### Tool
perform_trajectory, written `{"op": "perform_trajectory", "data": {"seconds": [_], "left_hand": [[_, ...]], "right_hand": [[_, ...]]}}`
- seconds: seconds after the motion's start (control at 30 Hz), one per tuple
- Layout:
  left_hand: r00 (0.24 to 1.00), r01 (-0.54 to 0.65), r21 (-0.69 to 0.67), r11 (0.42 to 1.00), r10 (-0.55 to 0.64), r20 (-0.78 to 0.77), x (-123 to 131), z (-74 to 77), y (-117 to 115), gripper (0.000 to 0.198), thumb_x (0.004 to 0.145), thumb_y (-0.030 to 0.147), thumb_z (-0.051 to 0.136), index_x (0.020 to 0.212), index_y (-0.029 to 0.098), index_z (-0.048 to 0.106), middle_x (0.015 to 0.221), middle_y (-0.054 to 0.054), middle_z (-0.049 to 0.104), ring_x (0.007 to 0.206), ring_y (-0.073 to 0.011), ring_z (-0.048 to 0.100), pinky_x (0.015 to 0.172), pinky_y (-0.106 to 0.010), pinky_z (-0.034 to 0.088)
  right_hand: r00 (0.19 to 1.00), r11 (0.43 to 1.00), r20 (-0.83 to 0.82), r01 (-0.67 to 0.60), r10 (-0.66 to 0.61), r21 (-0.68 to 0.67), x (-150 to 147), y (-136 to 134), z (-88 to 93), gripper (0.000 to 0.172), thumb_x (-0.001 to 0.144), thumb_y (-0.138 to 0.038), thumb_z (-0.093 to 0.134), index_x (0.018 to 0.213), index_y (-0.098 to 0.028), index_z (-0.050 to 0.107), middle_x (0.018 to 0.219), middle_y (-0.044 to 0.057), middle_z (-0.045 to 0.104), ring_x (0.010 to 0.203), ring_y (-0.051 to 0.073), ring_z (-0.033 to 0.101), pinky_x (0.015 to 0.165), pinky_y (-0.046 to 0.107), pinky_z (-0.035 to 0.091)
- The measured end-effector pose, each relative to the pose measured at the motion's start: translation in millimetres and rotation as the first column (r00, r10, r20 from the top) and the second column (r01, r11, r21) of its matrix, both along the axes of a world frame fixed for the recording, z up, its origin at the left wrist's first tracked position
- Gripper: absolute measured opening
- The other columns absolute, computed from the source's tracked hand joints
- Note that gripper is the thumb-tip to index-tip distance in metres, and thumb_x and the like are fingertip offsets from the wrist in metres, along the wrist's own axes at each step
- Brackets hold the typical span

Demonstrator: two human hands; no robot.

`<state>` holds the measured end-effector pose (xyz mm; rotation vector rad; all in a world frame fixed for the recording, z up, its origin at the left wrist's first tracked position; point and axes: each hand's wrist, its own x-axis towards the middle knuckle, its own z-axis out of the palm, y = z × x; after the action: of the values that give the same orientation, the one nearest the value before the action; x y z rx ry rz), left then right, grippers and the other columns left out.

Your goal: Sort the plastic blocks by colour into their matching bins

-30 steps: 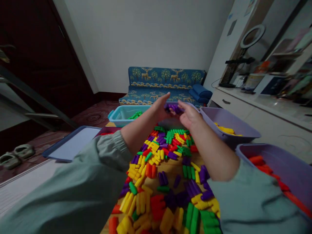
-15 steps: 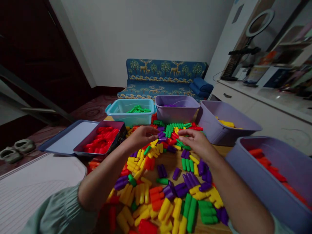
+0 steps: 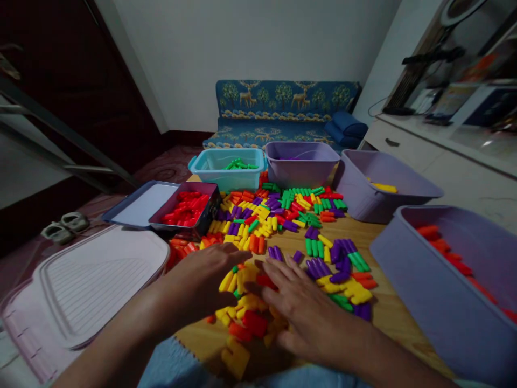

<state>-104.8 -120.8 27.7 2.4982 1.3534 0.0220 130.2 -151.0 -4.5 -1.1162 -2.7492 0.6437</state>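
Many small plastic blocks (image 3: 283, 226) in red, yellow, green, purple and orange lie spread over a wooden tabletop (image 3: 391, 312). My left hand (image 3: 205, 280) rests palm down on the near blocks, fingers stretched toward yellow ones (image 3: 238, 280). My right hand (image 3: 301, 304) lies flat beside it, fingers spread over red and yellow blocks. Neither hand grips anything. Purple blocks (image 3: 319, 267) lie just beyond my right fingertips.
A teal bin (image 3: 202, 164) holds green blocks, a purple bin (image 3: 301, 172) stands beside it, another purple bin (image 3: 420, 191) holds yellow ones, a near-right bin (image 3: 404, 258) holds orange ones. A dark tin (image 3: 208, 213) holds red blocks. Pink lid (image 3: 89, 285) at left.
Both hands came down from the far purple bin, where they held purple blocks, and drew back toward me; they now lie flat on the nearest blocks.
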Motion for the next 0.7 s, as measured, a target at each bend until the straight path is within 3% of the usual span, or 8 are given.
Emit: {"op": "perform_trajectory", "data": {"seconds": [0.13,0.3,0.4,0.53,0.7], "left_hand": [[0.996,-0.051,0.086,0.995,0.057,-0.062,-18.5,-29.4,-37.8,0.083,0.064,0.028,0.076,0.139,0.035,0.04,0.147,-0.011,0.038,0.131,-0.0349,0.041,0.101,-0.052,0.042],[0.999,-0.016,0.133,0.991,0.02,-0.026,-27.9,-60.8,-61.1,0.092,0.066,0.034,0.076,0.145,0.032,0.028,0.154,-0.012,0.022,0.139,-0.0378,0.024,0.107,-0.058,0.032],[1.0,0.005,0.137,0.991,-0.005,-0.005,-24.4,-74.9,-64.7,0.101,0.065,0.047,0.075,0.148,0.028,0.021,0.156,-0.015,0.014,0.141,-0.0403,0.016,0.108,-0.061,0.027],[0.998,0.048,0.169,0.984,-0.055,0.04,-10.6,-83.5,-59.8,0.098,0.069,0.063,0.064,0.149,0.025,0.019,0.155,-0.017,0.015,0.141,-0.0401,0.014,0.109,-0.063,0.022],[0.989,0.036,0.181,0.983,-0.061,0.134,15.5,-86.4,-42.0,0.086,0.077,0.045,0.065,0.148,0.023,0.02,0.154,-0.017,0.018,0.142,-0.0356,0.016,0.11,-0.057,0.028]], "right_hand": [[0.998,0.994,-0.018,-0.059,0.061,0.087,5.8,-11.4,-13.5,0.085,0.069,-0.034,0.075,0.143,-0.032,0.033,0.158,0.007,0.005,0.144,0.03,0.001,0.114,0.054,0.005],[0.992,0.974,-0.034,-0.115,0.124,0.194,10.8,-19.1,-31.3,0.085,0.072,-0.036,0.074,0.144,-0.035,0.029,0.158,0.006,0.01,0.144,0.029,0.006,0.113,0.056,0.003],[0.991,0.967,-0.036,-0.119,0.131,0.226,11.9,-20.8,-38.6,0.079,0.072,-0.041,0.073,0.142,-0.034,0.035,0.157,0.006,0.013,0.144,0.03,0.008,0.113,0.058,0.004],[0.997,0.96,-0.051,-0.046,0.063,0.277,9.5,-15.4,-44.2,0.076,0.074,-0.041,0.071,0.141,-0.03,0.037,0.157,0.01,0.014,0.144,0.03,0.009,0.112,0.059,0.008],[0.998,0.939,-0.063,0.036,-0.015,0.343,11.8,5.9,-46.7,0.071,0.076,-0.035,0.07,0.139,-0.025,0.04,0.155,0.014,0.018,0.143,0.029,0.014,0.112,0.059,0.013]]}}
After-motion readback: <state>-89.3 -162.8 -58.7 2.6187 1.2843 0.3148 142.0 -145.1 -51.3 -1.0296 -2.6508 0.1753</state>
